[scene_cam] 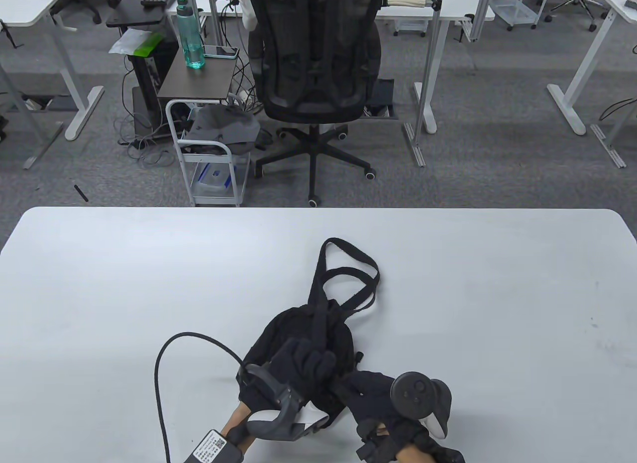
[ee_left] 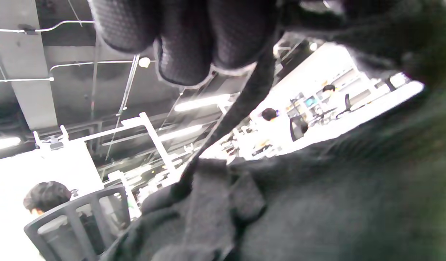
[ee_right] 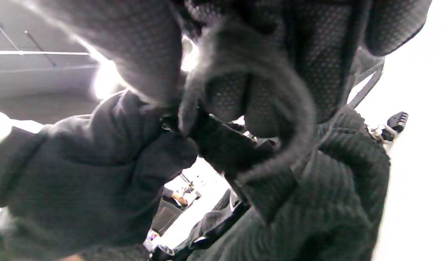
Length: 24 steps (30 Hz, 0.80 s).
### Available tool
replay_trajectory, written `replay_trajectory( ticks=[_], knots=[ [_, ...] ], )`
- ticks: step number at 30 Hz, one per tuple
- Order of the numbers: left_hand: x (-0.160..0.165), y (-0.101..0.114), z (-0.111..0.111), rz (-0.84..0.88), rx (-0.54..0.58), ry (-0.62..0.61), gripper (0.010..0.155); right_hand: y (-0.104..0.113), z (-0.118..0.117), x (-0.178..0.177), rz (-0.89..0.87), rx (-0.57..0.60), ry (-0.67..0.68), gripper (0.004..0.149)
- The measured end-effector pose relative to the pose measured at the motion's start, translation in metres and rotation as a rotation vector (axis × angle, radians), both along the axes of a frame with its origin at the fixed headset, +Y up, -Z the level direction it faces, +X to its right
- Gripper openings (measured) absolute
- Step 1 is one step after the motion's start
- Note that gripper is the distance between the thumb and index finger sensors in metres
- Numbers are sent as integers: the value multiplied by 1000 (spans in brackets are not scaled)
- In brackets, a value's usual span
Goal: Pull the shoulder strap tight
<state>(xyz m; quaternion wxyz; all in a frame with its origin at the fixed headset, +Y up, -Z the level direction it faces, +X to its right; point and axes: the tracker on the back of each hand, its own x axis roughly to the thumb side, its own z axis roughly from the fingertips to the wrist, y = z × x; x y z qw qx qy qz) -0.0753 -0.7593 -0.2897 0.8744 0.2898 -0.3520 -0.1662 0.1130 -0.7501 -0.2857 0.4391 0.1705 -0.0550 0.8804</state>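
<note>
Black fabric fills the near middle of the white table (scene_cam: 124, 284): a small backpack (scene_cam: 278, 338) lies close to the bottom edge, and I see its shoulder strap (scene_cam: 348, 279) looping away from me toward the table's far side. My left hand (scene_cam: 306, 366) rests on top of the bag with its gloved fingers curled round a narrow length of strap; in the left wrist view that strap runs taut from under the fingertips (ee_left: 183, 47) down to the bag's cloth. My right hand (scene_cam: 378, 393) sits just beside the left, at the bag's near right corner, touching it. In the right wrist view its fingers (ee_right: 266, 72) pinch a curled loop of black webbing against the bag. A dark cable (scene_cam: 159, 378) arcs over the table on the left.
</note>
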Motion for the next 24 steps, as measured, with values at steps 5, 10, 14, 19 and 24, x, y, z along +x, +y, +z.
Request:
replay_trajectory(
  ticks=[5, 10, 14, 19, 24],
  knots=[
    [16, 7, 17, 14, 52, -63, 64, 3, 4, -5, 13, 34, -3, 41],
    [15, 5, 13, 17, 23, -56, 64, 4, 3, -6, 5, 8, 0, 36],
    [6, 0, -1, -22, 21, -3, 65, 6, 3, -7, 65, 11, 8, 36],
    [-3, 0, -7, 19, -12, 13, 65, 3, -1, -3, 48, -21, 23, 35],
    [5, 7, 5, 29, 43, -28, 64, 1, -2, 5, 1, -36, 20, 45]
  ],
)
